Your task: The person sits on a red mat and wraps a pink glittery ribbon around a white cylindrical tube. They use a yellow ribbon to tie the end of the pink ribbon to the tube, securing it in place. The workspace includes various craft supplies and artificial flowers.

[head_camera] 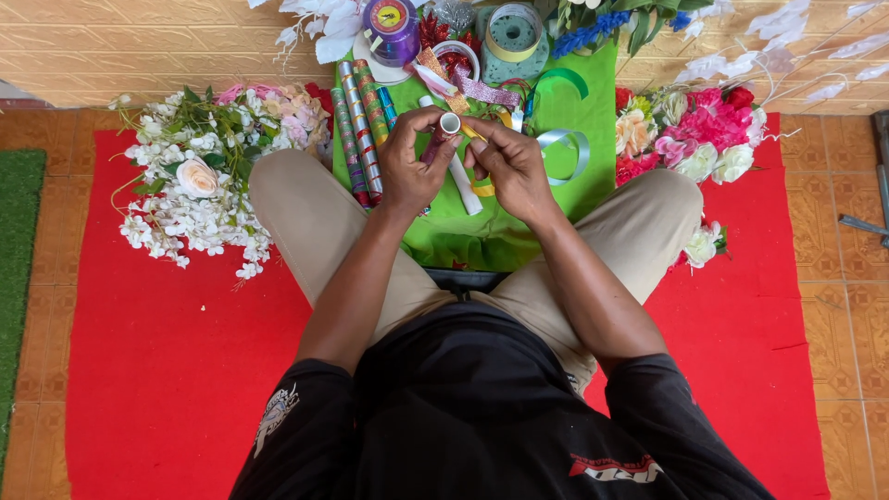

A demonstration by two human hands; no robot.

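Both forearms are extended forward from a seated, cross-legged pose and are brought together over a green cloth (574,111) spread between the knees. The left hand (407,167) is curled, palm turned inward, with thumb and fingers pinched around a small roll (448,127) of dark maroon material with a pale cardboard core. The roll's open round end is seen at the top, facing roughly toward the camera, while its long axis runs down toward 7 o'clock into the palm. The right hand (512,167) is held just beside it at 3 o'clock, fingertips pressed together on a thin yellow strip (472,132) at the roll's edge; whether the strip is gripped firmly cannot be told.

The roll is held above the cloth's middle, near a white tube (463,181) lying beneath it. At 9 o'clock of the hands, foil-wrapped rolls (356,130) with shiny striped surfaces lie side by side, pointing toward 12 o'clock. At 12 o'clock stand a purple ribbon spool (391,28) and a green tape roll (514,35). White artificial blossoms (199,194) lie at 9 o'clock and pink artificial flowers (704,139) at 3 o'clock, all on a red mat (167,370) over tiled floor
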